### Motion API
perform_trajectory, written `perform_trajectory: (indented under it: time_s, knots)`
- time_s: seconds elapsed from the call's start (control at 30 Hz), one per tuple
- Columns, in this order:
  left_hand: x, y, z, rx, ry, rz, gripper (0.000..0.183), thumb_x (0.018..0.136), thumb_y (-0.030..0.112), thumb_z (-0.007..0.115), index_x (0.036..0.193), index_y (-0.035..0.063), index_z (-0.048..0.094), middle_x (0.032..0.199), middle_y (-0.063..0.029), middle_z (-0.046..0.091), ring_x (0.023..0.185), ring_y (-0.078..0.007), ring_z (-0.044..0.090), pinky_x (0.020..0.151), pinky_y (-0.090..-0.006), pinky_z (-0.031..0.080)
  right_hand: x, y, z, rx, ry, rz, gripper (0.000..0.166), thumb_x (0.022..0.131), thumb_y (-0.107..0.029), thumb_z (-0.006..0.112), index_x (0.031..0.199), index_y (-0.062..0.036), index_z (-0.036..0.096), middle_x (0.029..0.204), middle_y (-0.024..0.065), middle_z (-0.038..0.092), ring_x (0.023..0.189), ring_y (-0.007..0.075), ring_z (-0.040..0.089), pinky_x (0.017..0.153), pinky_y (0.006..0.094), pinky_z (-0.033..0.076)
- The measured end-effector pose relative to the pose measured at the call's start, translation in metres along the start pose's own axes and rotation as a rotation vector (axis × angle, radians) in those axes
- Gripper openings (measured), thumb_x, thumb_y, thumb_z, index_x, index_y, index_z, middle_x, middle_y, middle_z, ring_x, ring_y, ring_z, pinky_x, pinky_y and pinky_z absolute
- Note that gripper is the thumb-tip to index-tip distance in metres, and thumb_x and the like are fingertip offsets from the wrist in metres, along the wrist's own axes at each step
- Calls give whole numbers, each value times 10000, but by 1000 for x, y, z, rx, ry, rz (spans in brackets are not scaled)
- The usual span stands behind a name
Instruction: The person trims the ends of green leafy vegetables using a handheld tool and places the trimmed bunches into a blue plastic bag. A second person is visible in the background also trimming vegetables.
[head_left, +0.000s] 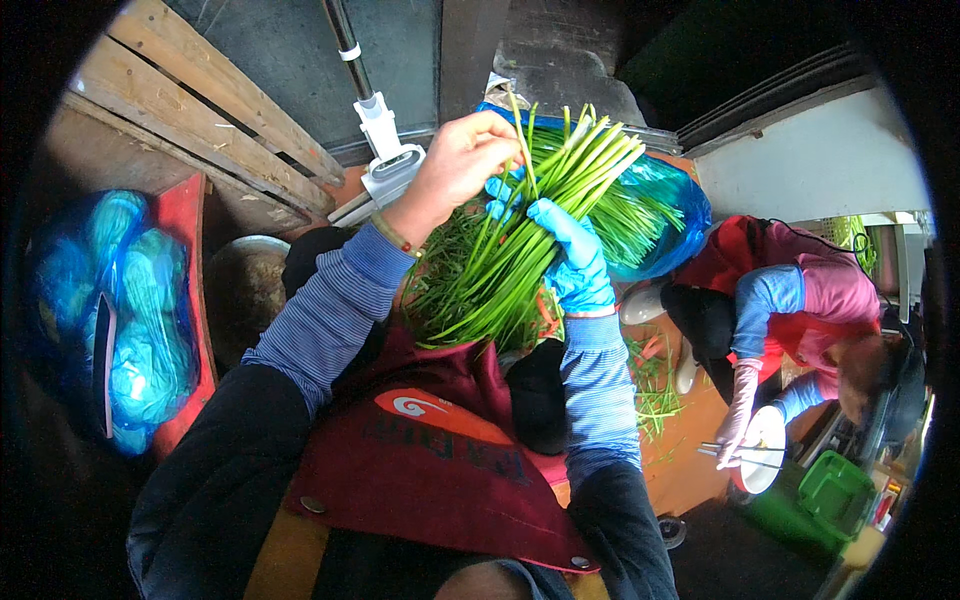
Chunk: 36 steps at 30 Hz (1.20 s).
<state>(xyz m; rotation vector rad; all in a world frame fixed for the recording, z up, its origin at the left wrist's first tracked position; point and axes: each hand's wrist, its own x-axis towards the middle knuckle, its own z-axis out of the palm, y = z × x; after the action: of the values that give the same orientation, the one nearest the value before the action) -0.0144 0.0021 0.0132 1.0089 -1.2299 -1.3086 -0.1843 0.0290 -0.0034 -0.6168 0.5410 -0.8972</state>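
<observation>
My right hand (576, 259), in a blue disposable glove, grips a thick bunch of garlic chives (536, 225). Its gloved fingertips show on the far side of the bunch, and the pale stem ends point up and away from me. With thumb and fingers my bare left hand (472, 161) pinches a thin stalk (525, 154) at the stem end of the bunch. Behind the bunch lies an open blue plastic bag (694, 206) with more chives (637, 214) in it. Loose green leaf trimmings (442, 281) are heaped underneath, partly hidden by the bunch.
On the right, a crouching co-worker (795, 300) holds a white bowl (763, 450) and chopsticks (739, 448). A green bin (836, 495) is beside them. Leaf scraps (656, 397) litter the floor. At left are a filled blue bag (146, 300), a round pan (244, 277) and a white floor-cleaner head (394, 169).
</observation>
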Motion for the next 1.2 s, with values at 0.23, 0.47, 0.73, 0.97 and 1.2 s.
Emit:
perform_trajectory:
  time_s: [0.23,0.47,0.73,0.97,1.2]
  knots:
    - [-4,9,-19,-360,66,-112,145,911,156,462,978,45,526,972,-174,630,904,-252,628,780,-334,502,4,2,-8,33,-37,4,461,821,-88,532,1253,42,435,1140,152,566,1009,223,570,883,327,460]
    - [-3,8,-18,-359,169,-136,130,901,154,485,955,43,527,950,-182,630,883,-272,633,777,-360,512,5,1,-22,-50,-44,31,450,848,-129,515,1259,33,429,1163,139,556,954,206,591,821,301,483]
    - [3,27,-65,-289,427,136,182,904,199,482,949,35,545,717,-22,532,603,-98,492,556,-234,412,2,-5,-1,-12,-96,-62,534,836,-74,478,1329,21,295,1306,175,428,1096,308,522,889,388,473]
    - [3,-12,-12,471,-43,-139,209,787,223,652,801,14,644,654,16,566,603,-50,501,542,-214,407,2,2,-9,29,-188,94,523,812,-64,511,1295,40,338,1259,217,460,1126,357,490,928,437,434]
    - [-1,9,-21,929,211,-97,277,732,231,662,909,21,625,607,-43,578,531,-126,544,517,-278,428,-1,-1,-6,47,-175,94,608,804,-130,550,1339,19,303,1268,198,460,1173,299,459,958,378,398]
